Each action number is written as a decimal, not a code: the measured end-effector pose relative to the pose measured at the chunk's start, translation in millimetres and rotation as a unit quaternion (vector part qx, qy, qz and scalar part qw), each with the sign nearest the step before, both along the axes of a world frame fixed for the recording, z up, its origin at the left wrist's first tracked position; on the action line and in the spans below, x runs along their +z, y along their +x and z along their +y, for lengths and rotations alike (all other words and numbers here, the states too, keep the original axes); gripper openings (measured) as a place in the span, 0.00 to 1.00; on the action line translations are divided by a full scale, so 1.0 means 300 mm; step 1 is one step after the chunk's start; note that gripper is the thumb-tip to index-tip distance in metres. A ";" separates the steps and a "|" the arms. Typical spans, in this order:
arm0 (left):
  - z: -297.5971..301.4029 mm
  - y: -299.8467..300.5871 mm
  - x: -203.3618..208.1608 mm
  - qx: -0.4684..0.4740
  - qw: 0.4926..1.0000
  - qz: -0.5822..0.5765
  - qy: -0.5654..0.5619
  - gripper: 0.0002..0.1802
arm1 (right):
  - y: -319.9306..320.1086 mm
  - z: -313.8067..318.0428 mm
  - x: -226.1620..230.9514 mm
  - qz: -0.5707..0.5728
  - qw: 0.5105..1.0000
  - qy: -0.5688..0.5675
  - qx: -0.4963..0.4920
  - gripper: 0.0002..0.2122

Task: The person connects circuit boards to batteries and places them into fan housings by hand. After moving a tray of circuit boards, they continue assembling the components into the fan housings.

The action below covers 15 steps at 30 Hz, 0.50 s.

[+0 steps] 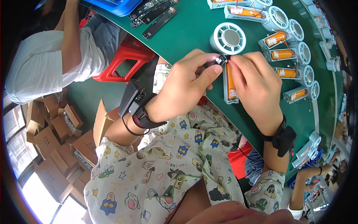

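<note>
Directly in front of me lies an opened handheld fan (227, 45), its round pale-blue head away from me and its handle toward me. An orange battery (231, 84) sits in the handle's open shell. Over the joint of head and handle, my left hand (188, 80) pinches a small dark circuit board (221, 59) between thumb and fingers. My right hand (256, 89) is closed, its thumb and fingertips pressed together just right of the board, above the battery. What these fingertips hold is too small and covered to make out.
On the green table (194, 33), several similar opened fans (285, 54) stand in a row to the right. Dark circuit board strips (159, 23) and a blue tray (113, 6) lie at the far left. A person sits near a red stool (125, 59); cardboard boxes (56, 149) crowd the left floor.
</note>
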State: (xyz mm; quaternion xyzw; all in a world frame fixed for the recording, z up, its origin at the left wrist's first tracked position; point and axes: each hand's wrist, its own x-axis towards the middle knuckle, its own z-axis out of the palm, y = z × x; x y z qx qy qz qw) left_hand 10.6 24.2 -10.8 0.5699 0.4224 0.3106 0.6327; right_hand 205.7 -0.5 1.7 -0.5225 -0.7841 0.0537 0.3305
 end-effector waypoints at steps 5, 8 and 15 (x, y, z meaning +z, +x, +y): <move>0.004 0.007 -0.002 0.004 1.000 0.005 0.017 0.16 | 0.004 0.006 0.007 -0.072 0.996 0.044 -0.021 0.09; 0.001 0.006 -0.001 0.007 1.000 0.009 0.013 0.16 | 0.007 -0.013 0.038 -0.037 0.999 -0.006 -0.020 0.11; 0.006 0.006 -0.001 0.010 1.000 0.010 0.019 0.16 | -0.013 -0.035 0.077 -0.075 0.996 -0.051 -0.015 0.09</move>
